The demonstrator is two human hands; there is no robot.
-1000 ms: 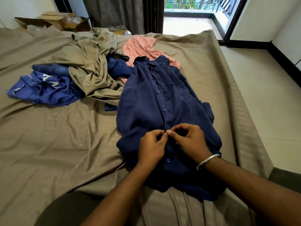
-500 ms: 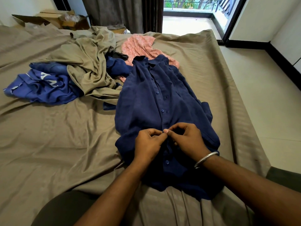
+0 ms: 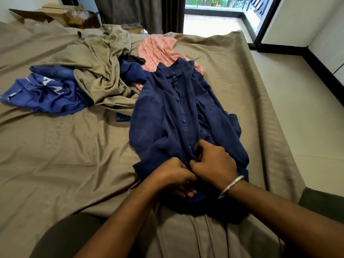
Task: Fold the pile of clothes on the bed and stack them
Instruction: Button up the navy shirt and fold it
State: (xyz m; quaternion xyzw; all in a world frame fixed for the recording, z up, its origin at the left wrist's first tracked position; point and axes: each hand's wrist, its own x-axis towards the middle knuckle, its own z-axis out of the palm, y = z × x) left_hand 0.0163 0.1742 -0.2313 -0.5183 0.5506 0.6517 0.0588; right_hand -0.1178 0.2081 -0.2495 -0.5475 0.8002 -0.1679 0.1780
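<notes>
Navy button-up shirt [image 3: 167,116] laid collar-far, placket running near to far.
Pinching its near placket: left hand [image 3: 173,175], right hand [image 3: 214,162], fingers closed, touching.

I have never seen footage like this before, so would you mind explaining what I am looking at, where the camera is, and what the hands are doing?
There is no machine here. A person wears a wide-angle camera on the head, looking forward and down, so you see their own two bare arms reaching into the picture. There is only this one view.

The surface is a bed covered with a tan sheet. A dark blue shirt lies spread out in front, collar away from the person. The left hand and the right hand, which has a metal bangle at the wrist, meet at the shirt's button strip near its lower end, pinching the cloth, probably doing up a button.

Further back lies the unfolded pile: a blue printed garment, a crumpled tan cloth and a pink garment. Nothing is stacked yet.
</notes>
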